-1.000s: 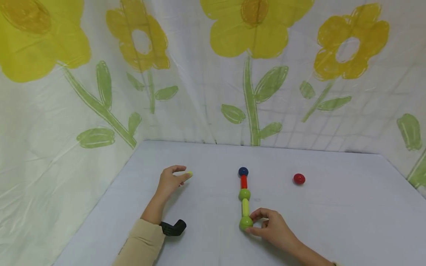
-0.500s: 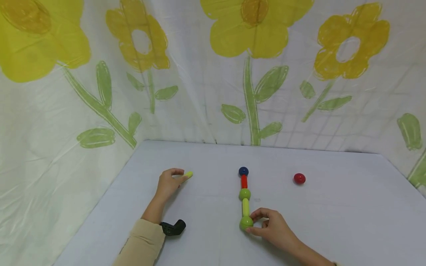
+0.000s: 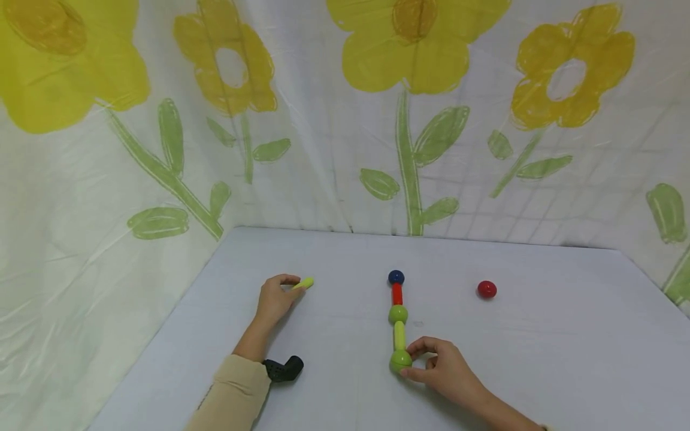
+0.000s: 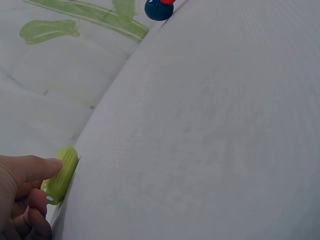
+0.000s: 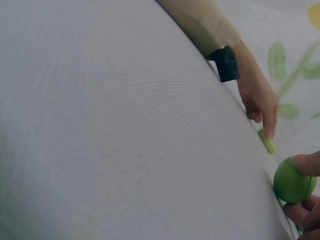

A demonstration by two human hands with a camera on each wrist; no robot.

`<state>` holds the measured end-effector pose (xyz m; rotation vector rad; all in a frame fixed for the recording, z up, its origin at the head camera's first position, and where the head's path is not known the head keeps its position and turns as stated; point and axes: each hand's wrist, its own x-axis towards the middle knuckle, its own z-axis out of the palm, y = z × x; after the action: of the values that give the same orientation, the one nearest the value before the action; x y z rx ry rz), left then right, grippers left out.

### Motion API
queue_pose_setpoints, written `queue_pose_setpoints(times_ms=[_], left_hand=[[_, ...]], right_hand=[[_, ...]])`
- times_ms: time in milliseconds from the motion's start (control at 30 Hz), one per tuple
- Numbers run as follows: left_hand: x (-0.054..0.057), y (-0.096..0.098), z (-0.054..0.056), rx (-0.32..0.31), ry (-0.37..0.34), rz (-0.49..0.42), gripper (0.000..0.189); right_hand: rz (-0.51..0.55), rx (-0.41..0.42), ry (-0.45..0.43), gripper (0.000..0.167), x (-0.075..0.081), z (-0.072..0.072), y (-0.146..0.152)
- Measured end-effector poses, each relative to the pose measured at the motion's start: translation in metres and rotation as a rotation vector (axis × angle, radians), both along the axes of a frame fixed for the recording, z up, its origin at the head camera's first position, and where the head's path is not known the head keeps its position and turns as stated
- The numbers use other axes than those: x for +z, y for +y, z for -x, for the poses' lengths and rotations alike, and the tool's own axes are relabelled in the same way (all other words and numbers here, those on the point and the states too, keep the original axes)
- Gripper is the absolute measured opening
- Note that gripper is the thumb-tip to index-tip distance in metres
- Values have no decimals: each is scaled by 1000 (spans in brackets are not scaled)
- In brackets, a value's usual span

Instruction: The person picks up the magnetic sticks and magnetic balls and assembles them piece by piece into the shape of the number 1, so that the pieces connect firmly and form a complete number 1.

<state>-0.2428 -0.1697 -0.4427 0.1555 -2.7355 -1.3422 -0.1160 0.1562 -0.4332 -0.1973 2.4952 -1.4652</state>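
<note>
Stick (image 3: 306, 282) and ball (image 3: 401, 361) are pinched, one in each grip. The left grip (image 3: 275, 297) is clamped on the stick, and the right grip (image 3: 450, 369) is clamped on the ball from its right side. To do this well, I think the left grip should squeeze just enough that the stick cannot slip or turn. The stick pokes out past the left grip, and that free end is best left bare. The right grip should hold the ball steady, because a rolling ball could bend the row or pull it apart. That row runs almost straight away from the right grip: first the ball, then a lime stick (image 3: 399, 335), a mid ball (image 3: 398, 314), a red stick (image 3: 397, 294) and a blue ball (image 3: 396, 277). The left grip is well apart from the row, on its left. A red ball (image 3: 487, 290) lies alone on the desk (image 3: 334, 389), out past the right grip and a bit to its right. The stick in the left grip looks short and yellowy green, with round ends and a pale spot at one end. I cannot tell if it touches the desk. The ball is green and shiny, with a line round it.
</note>
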Motion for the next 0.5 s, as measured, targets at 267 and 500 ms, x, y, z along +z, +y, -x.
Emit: queue_pose_setpoints(times_ms=[267,500], left_hand=[[-1,1,-1,6,4,10,29],[-2,3,-2,19,13,31,28]], right_hand=[[1,4,8,39,-1,0,1],[4,1,13,40,-1,0,1]])
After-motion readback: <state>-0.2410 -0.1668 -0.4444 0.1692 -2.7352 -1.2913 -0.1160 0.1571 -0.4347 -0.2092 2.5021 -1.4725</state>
